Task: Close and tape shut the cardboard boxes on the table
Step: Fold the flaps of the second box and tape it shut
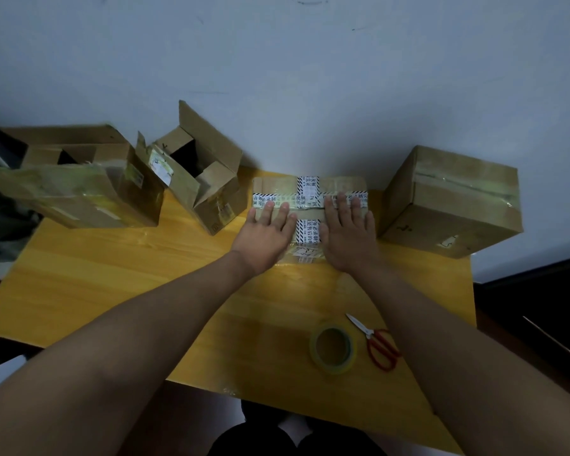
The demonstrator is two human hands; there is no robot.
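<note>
A flat cardboard box with a cross of printed white tape lies at the middle back of the yellow table. My left hand and my right hand both press flat on its top, fingers straight. A roll of clear tape lies near the front, with red-handled scissors just to its right. At the right stands a taped-shut box. Two open boxes are at the left: a small one with raised flaps and a big one with its flaps spread.
A pale wall rises right behind the table. Dark floor and furniture lie past the table's right edge. My legs show below the front edge.
</note>
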